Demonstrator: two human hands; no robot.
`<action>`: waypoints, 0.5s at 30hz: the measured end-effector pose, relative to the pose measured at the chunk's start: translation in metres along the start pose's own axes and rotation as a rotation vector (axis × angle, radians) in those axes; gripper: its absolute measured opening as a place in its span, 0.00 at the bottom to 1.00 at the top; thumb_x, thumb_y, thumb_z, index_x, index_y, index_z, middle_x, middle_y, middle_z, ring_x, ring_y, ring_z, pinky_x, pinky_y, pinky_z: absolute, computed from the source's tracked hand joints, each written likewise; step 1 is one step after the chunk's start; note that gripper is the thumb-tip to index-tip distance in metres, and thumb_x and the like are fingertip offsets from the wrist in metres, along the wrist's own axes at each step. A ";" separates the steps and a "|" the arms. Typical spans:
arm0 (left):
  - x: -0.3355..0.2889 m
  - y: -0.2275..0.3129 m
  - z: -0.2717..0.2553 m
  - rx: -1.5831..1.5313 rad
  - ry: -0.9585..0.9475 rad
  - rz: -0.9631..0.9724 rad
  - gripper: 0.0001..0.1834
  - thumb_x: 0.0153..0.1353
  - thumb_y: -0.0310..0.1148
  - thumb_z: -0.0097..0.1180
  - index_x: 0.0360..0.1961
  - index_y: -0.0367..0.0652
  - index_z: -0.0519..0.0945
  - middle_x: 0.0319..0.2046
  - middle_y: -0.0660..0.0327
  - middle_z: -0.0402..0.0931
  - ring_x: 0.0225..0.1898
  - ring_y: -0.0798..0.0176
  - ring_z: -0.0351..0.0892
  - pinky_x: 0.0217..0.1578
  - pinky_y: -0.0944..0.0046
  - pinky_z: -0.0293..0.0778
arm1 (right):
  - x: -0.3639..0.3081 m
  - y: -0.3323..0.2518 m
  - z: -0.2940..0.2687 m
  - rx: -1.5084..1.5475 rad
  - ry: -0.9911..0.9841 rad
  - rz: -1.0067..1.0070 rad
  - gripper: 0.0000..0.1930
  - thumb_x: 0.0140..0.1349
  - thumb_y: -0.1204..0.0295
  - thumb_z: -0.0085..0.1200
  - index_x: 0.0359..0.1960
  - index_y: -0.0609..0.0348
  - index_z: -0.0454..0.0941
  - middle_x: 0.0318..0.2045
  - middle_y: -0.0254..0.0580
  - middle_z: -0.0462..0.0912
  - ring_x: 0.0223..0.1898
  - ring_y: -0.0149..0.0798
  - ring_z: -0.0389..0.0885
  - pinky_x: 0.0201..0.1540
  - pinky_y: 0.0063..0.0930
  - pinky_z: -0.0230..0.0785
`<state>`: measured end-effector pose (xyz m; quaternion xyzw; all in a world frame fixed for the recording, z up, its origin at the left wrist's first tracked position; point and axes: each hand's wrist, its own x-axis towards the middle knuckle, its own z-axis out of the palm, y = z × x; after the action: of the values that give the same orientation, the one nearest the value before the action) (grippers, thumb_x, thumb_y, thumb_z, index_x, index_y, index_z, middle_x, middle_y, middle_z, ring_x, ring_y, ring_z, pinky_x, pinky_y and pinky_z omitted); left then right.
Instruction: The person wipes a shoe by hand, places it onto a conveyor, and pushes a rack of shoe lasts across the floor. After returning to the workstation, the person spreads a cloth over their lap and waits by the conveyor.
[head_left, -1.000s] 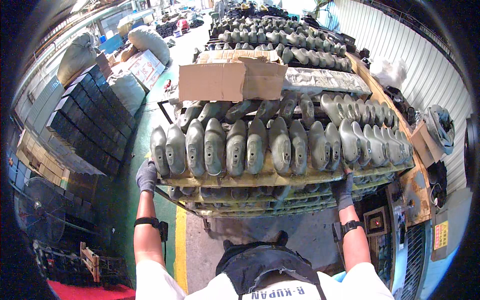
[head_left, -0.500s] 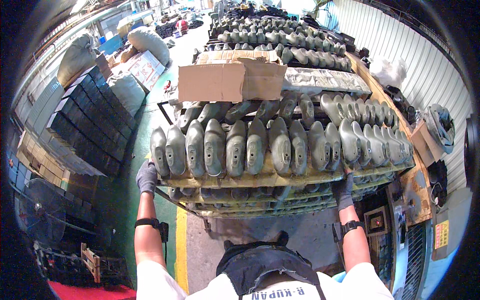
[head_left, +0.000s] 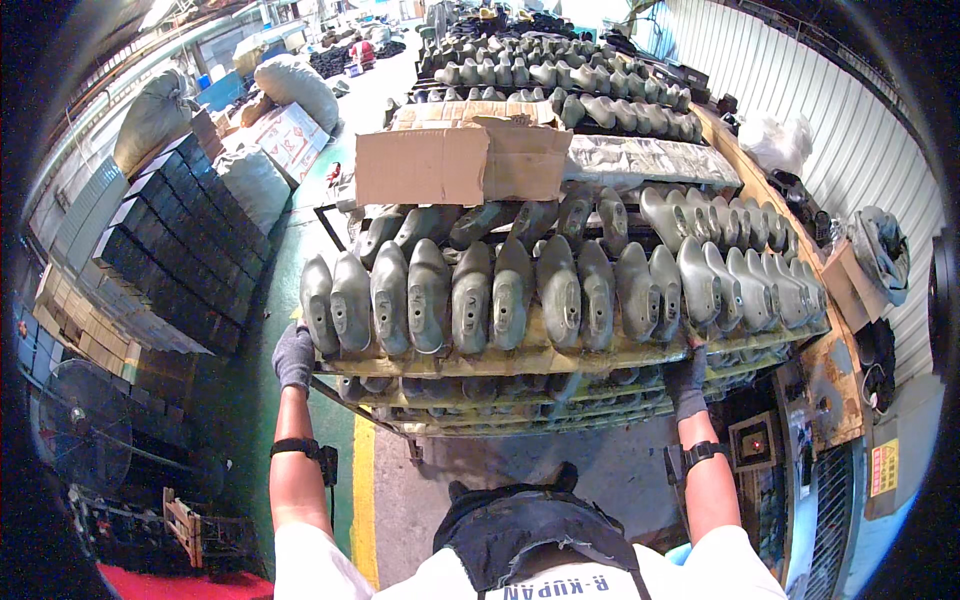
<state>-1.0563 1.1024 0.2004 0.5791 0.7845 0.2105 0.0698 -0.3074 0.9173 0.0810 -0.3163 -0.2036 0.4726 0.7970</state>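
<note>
Both gloved hands (head_left: 293, 356) on rack (head_left: 560, 358) edge

Left hand (head_left: 293, 357): dark grey knit glove, cuff ends at wrist. Right hand (head_left: 687, 379): same grey glove. Black strap band on each wrist, small black box hanging off left one. Forearms bare. White short-sleeved shirt, blue lettering on chest. Dark frayed cloth piece with straps over chest.
</note>
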 end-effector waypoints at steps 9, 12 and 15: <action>0.007 -0.009 0.007 -0.017 -0.011 0.006 0.32 0.76 0.53 0.32 0.45 0.39 0.83 0.45 0.41 0.82 0.49 0.34 0.80 0.49 0.41 0.73 | -0.005 -0.003 0.006 -0.046 -0.028 0.015 0.29 0.71 0.50 0.45 0.65 0.55 0.75 0.62 0.36 0.78 0.61 0.44 0.76 0.67 0.46 0.67; 0.007 -0.009 0.007 -0.024 -0.017 -0.007 0.31 0.76 0.53 0.32 0.45 0.39 0.83 0.46 0.41 0.82 0.50 0.34 0.80 0.49 0.41 0.73 | -0.004 -0.004 0.007 -0.032 -0.028 0.025 0.28 0.71 0.50 0.45 0.64 0.55 0.76 0.61 0.36 0.79 0.60 0.44 0.77 0.66 0.46 0.68; 0.005 -0.008 0.007 0.021 0.005 -0.009 0.31 0.76 0.53 0.32 0.45 0.39 0.83 0.46 0.41 0.82 0.50 0.34 0.79 0.50 0.42 0.73 | -0.005 -0.004 0.008 -0.027 -0.016 0.051 0.30 0.67 0.51 0.48 0.67 0.52 0.73 0.64 0.37 0.77 0.65 0.45 0.73 0.69 0.48 0.63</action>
<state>-1.0624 1.1073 0.1920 0.5756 0.7895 0.2035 0.0627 -0.3123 0.9138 0.0893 -0.3282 -0.2084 0.4925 0.7787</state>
